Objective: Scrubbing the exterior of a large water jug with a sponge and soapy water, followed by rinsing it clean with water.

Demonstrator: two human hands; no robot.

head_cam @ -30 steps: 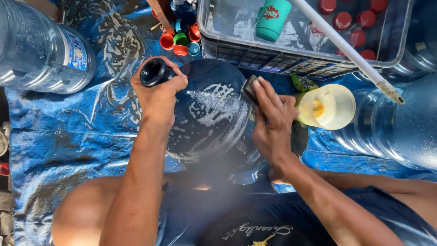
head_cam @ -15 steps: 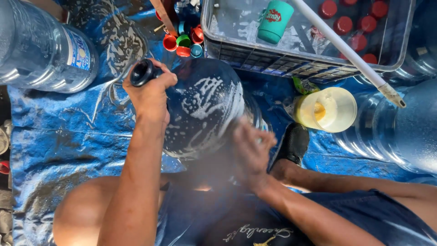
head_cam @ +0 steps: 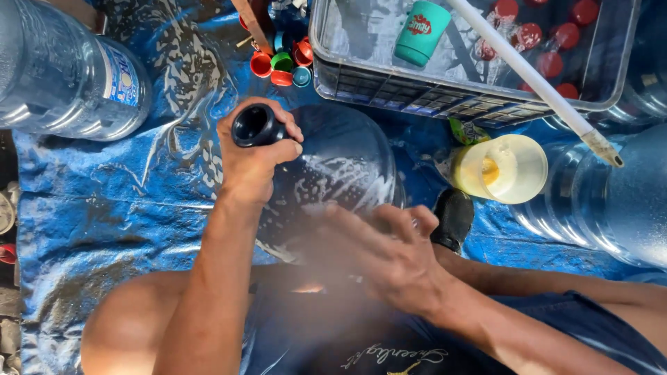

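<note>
A big blue water jug [head_cam: 344, 163], streaked with soap foam, lies tilted on a blue tarp [head_cam: 104, 208] between my knees. My left hand [head_cam: 253, 163] is wrapped around its dark neck [head_cam: 251, 125], whose mouth points up at the camera. My right hand [head_cam: 385, 257] is motion-blurred, its fingers spread over the lower side of the jug with nothing seen in it. A dark scrub pad [head_cam: 455, 219] lies just past its fingertips, beside the jug.
A pale yellow tub [head_cam: 504, 169] stands right of the jug. Behind is a grey crate [head_cam: 389, 90] holding a teal cup [head_cam: 422, 31], red caps [head_cam: 556, 62] and a white pipe [head_cam: 535, 76]. Clear jugs lie far left [head_cam: 62, 76] and right [head_cam: 611, 201]. Loose caps [head_cam: 281, 62] sit behind.
My right hand left the dark pad at the jug's right side and swept left and down across the soapy surface. My left hand turned the neck slightly leftward.
</note>
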